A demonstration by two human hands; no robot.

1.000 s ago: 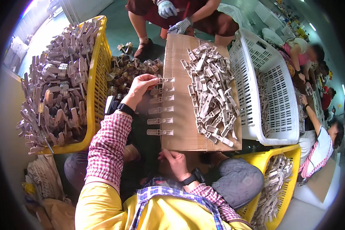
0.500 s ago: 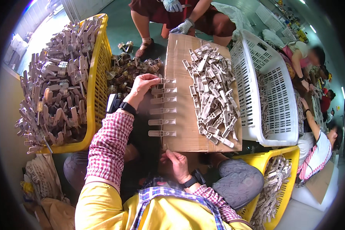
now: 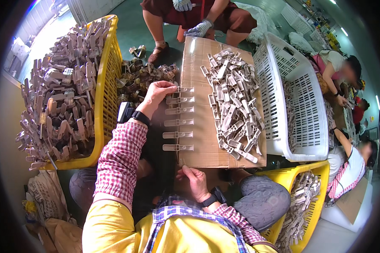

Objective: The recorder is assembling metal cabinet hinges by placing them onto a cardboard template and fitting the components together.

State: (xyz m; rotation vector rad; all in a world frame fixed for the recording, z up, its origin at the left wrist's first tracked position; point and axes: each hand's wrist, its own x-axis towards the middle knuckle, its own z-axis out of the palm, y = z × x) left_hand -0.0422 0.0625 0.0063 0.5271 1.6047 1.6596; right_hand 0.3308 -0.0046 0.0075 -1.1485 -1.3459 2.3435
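Several flat beige plastic levers lie in a column across the left edge of a cardboard sheet, their outer ends sticking out past it. At the top of the column my left hand pinches the end of the farthest lever between thumb and finger. My right hand is beside the near edge of the cardboard, thumb and forefinger close together; whether anything is between them is too small to tell. A heap of loose plastic levers covers the right part of the sheet.
A yellow crate piled with greyish levers stands left. Brownish metal parts lie behind my left hand. A white crate and another yellow crate stand right. Across the cardboard, a person's gloved hand rests near its far edge; other people work right.
My hands stay almost in place. The gloved hand opposite has shifted slightly left at the far edge of the cardboard. People at the right have moved their arms.
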